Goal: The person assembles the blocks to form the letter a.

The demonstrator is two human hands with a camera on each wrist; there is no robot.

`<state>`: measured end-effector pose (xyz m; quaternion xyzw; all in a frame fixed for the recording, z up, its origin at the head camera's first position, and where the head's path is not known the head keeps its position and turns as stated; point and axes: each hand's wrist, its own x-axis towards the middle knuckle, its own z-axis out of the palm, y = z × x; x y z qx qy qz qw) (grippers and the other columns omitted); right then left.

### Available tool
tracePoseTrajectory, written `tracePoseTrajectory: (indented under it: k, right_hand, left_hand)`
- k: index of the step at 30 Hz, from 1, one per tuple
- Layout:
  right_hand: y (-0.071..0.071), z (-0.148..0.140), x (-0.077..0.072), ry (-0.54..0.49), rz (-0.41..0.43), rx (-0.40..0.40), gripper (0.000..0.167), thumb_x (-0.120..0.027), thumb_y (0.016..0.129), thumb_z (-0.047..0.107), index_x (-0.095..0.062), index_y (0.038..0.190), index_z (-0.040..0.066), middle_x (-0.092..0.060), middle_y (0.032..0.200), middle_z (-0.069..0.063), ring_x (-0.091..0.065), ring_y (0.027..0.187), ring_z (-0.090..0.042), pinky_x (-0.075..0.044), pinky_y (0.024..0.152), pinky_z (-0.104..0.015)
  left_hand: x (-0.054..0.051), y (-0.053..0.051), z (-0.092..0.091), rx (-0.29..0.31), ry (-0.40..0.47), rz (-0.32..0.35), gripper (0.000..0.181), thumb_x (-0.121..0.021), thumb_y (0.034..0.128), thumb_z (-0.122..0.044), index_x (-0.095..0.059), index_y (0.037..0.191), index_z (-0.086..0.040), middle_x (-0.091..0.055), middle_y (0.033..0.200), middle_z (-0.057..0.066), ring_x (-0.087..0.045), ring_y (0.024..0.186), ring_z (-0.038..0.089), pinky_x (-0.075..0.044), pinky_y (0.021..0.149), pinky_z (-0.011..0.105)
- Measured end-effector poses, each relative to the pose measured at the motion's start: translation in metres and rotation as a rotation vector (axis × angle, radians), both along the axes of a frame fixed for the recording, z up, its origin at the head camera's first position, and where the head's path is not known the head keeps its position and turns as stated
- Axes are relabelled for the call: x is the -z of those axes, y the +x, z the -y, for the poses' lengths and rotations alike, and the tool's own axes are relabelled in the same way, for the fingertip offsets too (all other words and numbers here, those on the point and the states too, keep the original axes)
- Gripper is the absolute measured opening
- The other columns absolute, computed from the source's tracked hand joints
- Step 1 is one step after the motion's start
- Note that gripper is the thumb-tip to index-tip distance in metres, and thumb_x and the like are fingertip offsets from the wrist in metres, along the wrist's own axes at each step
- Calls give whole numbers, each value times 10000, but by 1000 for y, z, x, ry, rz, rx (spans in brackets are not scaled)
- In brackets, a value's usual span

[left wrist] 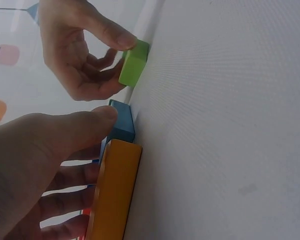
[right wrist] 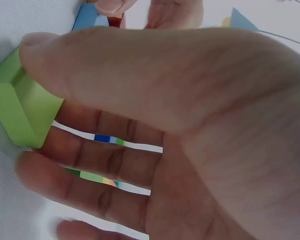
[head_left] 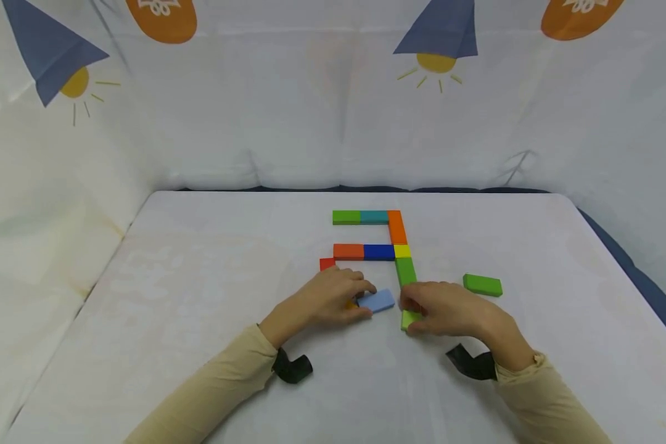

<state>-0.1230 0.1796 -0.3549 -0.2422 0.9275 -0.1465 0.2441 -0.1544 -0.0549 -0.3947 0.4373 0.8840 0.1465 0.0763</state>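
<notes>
Between its thumb and forefinger, my left hand [head_left: 333, 299] pinches a light blue block [head_left: 377, 301] on the table. Beside that block lies an orange block [left wrist: 116, 192], mostly hidden under the left hand in the head view. Across from it, my right hand [head_left: 449, 308] grips a light green block [right wrist: 27, 102] with thumb and fingers. That block stands at the lower end of a column made of a green block [head_left: 406, 271], a yellow block [head_left: 402, 251] and an orange-red block [head_left: 397, 227]. The right fingers hide part of this column.
A row of a red-orange block [head_left: 348, 251] and a dark blue block [head_left: 378, 252] meets the column. Above lie a green block [head_left: 346, 217] and a teal block [head_left: 374, 217]. A red block [head_left: 327, 263] shows beyond the left hand; a loose green block [head_left: 483, 285] lies right.
</notes>
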Motion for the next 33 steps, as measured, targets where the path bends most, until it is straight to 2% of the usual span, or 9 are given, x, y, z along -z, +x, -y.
tracePoseTrajectory:
  k: [4,12,17,23,28,30,33]
  right_hand:
    - [1,1,-1,-3,7,0,289,-775,765,282,-605,987,212,-556,821,97,-501,753,-92,-448,664,-244]
    - [-3,0,1,4,-83,-52,291,-745,795,254,-624,1050,182,-580,937,96,-522,804,-86,-500,759,-289]
    - [-4,-3,1,-44,-166,-98,281,-729,814,231,-627,1071,178,-603,1002,76,-538,796,-68,-513,744,-267]
    - [-6,-6,0,-83,-208,-79,277,-716,828,174,-633,1092,185,-588,1003,74,-516,728,-59,-483,658,-197]
    - [-8,-6,2,-111,-288,-82,203,-693,845,117,-650,1030,188,-609,964,89,-554,762,-37,-511,698,-210]
    - [-8,-6,2,-116,-293,-80,182,-695,847,135,-648,1013,190,-611,955,92,-550,755,-37,-505,690,-211]
    - [-7,-6,1,-104,-231,-65,230,-720,832,212,-631,1044,205,-593,975,103,-524,729,-55,-474,652,-193]
  left_hand:
    - [0,0,-1,0,-5,-15,413,-650,858,-441,-642,1192,-199,-628,940,-81,-541,836,48,-406,760,211]
    - [1,-2,0,-5,6,11,427,-660,851,-435,-637,1206,-199,-631,964,-73,-533,820,43,-429,717,163]
    - [1,-2,0,-4,5,30,433,-662,850,-434,-632,1213,-201,-630,974,-71,-533,827,42,-435,713,150]
    - [1,-2,0,1,11,45,419,-666,852,-416,-637,1205,-192,-631,976,-66,-535,829,45,-435,703,145]
    - [0,-1,0,3,10,47,411,-667,854,-410,-641,1200,-189,-630,978,-66,-534,827,47,-434,701,147]
    - [-1,-1,0,4,9,45,411,-666,855,-411,-641,1200,-189,-630,981,-65,-534,828,47,-436,701,148]
    - [-1,-1,1,5,4,38,409,-662,857,-414,-641,1201,-194,-632,991,-66,-533,837,50,-440,710,153]
